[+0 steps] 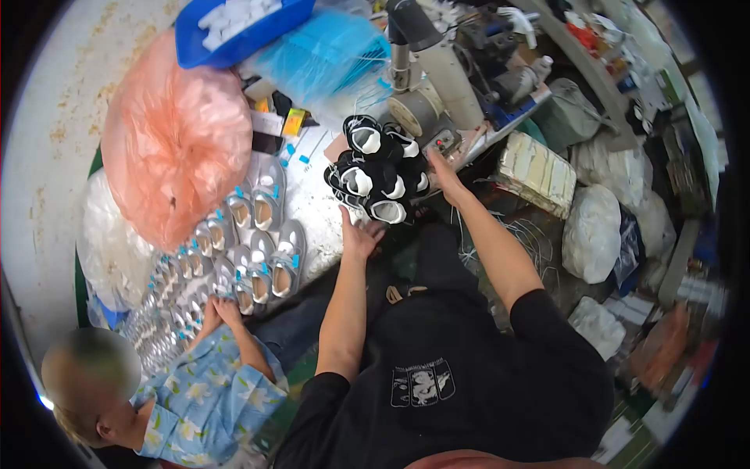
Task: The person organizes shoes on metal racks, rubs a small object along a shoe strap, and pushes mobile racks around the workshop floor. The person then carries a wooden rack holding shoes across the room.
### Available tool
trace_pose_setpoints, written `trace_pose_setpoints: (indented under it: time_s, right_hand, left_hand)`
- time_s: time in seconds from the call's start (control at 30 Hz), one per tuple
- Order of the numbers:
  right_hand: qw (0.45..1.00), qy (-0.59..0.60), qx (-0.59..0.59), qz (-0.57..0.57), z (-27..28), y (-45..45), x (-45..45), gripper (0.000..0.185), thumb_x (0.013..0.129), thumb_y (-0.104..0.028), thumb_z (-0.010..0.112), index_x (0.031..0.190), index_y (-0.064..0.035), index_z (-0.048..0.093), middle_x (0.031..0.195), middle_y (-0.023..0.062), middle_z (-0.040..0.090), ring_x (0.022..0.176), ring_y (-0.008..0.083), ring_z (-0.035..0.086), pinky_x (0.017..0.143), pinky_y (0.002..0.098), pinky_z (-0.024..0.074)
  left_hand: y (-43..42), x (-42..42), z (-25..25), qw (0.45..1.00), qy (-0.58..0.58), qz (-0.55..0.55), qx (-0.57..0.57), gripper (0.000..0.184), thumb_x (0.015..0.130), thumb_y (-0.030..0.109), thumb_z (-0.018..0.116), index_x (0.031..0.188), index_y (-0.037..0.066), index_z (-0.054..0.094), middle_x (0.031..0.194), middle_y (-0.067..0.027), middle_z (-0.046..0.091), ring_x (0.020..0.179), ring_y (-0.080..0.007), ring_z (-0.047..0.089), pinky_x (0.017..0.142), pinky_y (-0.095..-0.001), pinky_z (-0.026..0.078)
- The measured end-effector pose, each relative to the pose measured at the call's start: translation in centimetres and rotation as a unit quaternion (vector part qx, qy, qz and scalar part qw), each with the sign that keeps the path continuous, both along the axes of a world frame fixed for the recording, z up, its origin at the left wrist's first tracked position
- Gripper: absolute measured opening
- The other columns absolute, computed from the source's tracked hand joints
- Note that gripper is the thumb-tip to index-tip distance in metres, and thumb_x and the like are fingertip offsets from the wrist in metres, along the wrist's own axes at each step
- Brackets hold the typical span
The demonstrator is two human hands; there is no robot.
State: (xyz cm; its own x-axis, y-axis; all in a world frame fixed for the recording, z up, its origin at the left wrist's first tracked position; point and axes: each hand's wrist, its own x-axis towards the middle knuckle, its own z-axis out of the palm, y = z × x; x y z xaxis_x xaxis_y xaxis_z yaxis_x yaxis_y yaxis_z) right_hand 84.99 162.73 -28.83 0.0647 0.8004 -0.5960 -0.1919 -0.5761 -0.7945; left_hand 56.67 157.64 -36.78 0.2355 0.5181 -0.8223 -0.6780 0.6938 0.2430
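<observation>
A stacked bunch of small black shoes with white insides sits at the front edge of the work table. On its near left side is my left hand, fingers apart, close against the lowest shoes. My right hand lies along the right side of the bunch, its fingers stretched out beside a sewing machine. Neither hand wraps round a shoe; whether the fingertips touch the bunch is hard to tell. Some fingers are partly hidden.
Rows of silver-grey shoes with blue tags cover the left of the table, by a co-worker in a flowered shirt. Behind lie a large pink bag and a blue bin. White bundles crowd the right.
</observation>
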Motion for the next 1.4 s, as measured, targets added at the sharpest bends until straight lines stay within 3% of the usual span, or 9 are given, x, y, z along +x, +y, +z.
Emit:
trace_pose_setpoints:
  time_s: [0.1, 0.17, 0.3, 0.4, 0.5, 0.6, 0.83, 1.13, 1.4]
  right_hand:
    - [0.989, 0.13, 0.003, 0.069, -3.3, 3.5, 0.3, 0.099, 0.09, -0.076, 0.048, 0.158, -0.0087, 0.025, 0.163, 0.0086, 0.027, 0.146, 0.0279, 0.029, 0.117, 0.0431, 0.0253]
    - [0.996, 0.084, -0.04, 0.011, -2.0, 4.2, -0.9, 0.08, 0.098, -0.061, 0.046, 0.148, 0.0008, 0.041, 0.148, 0.013, 0.047, 0.134, 0.0231, 0.044, 0.113, 0.0362, 0.0304]
    - [0.991, 0.065, -0.109, 0.049, -4.8, 5.3, -0.5, 0.086, 0.093, -0.06, 0.054, 0.151, -0.0002, 0.031, 0.147, 0.0152, 0.045, 0.132, 0.0273, 0.045, 0.113, 0.0405, 0.0314]
    - [0.948, 0.111, -0.234, 0.187, -0.4, 5.5, 0.5, 0.076, 0.091, -0.053, 0.062, 0.147, -0.0101, 0.032, 0.141, 0.0104, 0.048, 0.122, 0.0238, 0.051, 0.104, 0.0432, 0.0397]
    - [0.947, 0.095, -0.201, 0.233, -6.4, 4.5, 1.6, 0.077, 0.091, -0.054, 0.062, 0.148, -0.0098, 0.035, 0.142, 0.0087, 0.048, 0.122, 0.0236, 0.052, 0.104, 0.0438, 0.0387]
    - [0.925, 0.137, -0.201, 0.291, -4.2, 5.1, 1.3, 0.084, 0.091, -0.053, 0.063, 0.153, -0.009, 0.029, 0.15, 0.0091, 0.042, 0.135, 0.027, 0.042, 0.112, 0.0465, 0.0304]
    - [0.944, 0.16, -0.066, 0.281, -6.2, 1.8, -0.5, 0.099, 0.085, -0.034, 0.074, 0.159, -0.0071, 0.014, 0.159, 0.0115, 0.028, 0.147, 0.0231, 0.024, 0.12, 0.039, 0.0183]
    - [0.89, 0.215, -0.046, 0.4, -2.0, -1.0, -3.8, 0.089, 0.079, -0.028, 0.08, 0.149, 0.0009, 0.033, 0.14, 0.0127, 0.052, 0.131, 0.0239, 0.048, 0.113, 0.038, 0.0343]
    - [0.766, 0.108, -0.014, 0.633, -0.1, -9.3, -10.5, 0.084, 0.07, -0.031, 0.083, 0.138, 0.0044, 0.048, 0.13, 0.0108, 0.059, 0.122, 0.0223, 0.055, 0.105, 0.0361, 0.0424]
  left_hand:
    - [3.2, 1.6, 2.4, 0.999, 0.004, 0.015, 0.038, 0.107, 0.081, 0.086, 0.046, 0.157, 0.013, 0.026, 0.162, -0.0163, 0.025, 0.147, -0.0392, 0.026, 0.115, -0.0675, 0.016]
    - [4.5, 2.3, 3.2, 0.997, -0.055, 0.026, 0.038, 0.096, 0.084, 0.086, 0.041, 0.152, 0.018, 0.039, 0.158, -0.0102, 0.036, 0.146, -0.0391, 0.029, 0.113, -0.0697, 0.016]
    - [5.5, 2.3, -0.4, 0.992, -0.091, 0.083, 0.021, 0.057, 0.096, 0.057, 0.049, 0.13, 0.013, 0.061, 0.129, -0.0107, 0.063, 0.122, -0.0327, 0.057, 0.107, -0.0607, 0.039]
    - [3.7, 1.2, -2.5, 0.996, -0.036, 0.059, 0.059, 0.05, 0.102, 0.053, 0.044, 0.132, 0.015, 0.058, 0.128, -0.0092, 0.064, 0.118, -0.0301, 0.061, 0.104, -0.0519, 0.048]
    - [3.2, 0.3, -4.5, 0.999, 0.01, 0.013, 0.029, 0.051, 0.105, 0.053, 0.037, 0.13, 0.015, 0.059, 0.123, -0.0089, 0.067, 0.107, -0.028, 0.068, 0.091, -0.0495, 0.056]
    - [1.9, 0.6, -3.9, 0.989, 0.147, -0.034, 0.002, 0.056, 0.102, 0.059, 0.04, 0.127, 0.013, 0.061, 0.118, -0.0086, 0.069, 0.103, -0.0251, 0.069, 0.082, -0.0449, 0.059]
    - [2.2, 1.0, 0.0, 0.996, 0.091, 0.021, 0.002, 0.052, 0.099, 0.053, 0.051, 0.126, 0.01, 0.061, 0.117, -0.0092, 0.069, 0.104, -0.0264, 0.068, 0.083, -0.0404, 0.057]
    - [-3.8, -1.9, 5.2, 0.988, 0.107, 0.099, 0.046, 0.052, 0.098, 0.052, 0.053, 0.126, 0.009, 0.061, 0.116, -0.0099, 0.069, 0.104, -0.0274, 0.068, 0.083, -0.0412, 0.056]
    - [-23.7, -5.8, 9.4, 0.952, 0.135, 0.269, 0.059, 0.052, 0.097, 0.051, 0.054, 0.126, 0.009, 0.061, 0.115, -0.0106, 0.069, 0.104, -0.0282, 0.068, 0.084, -0.0419, 0.055]
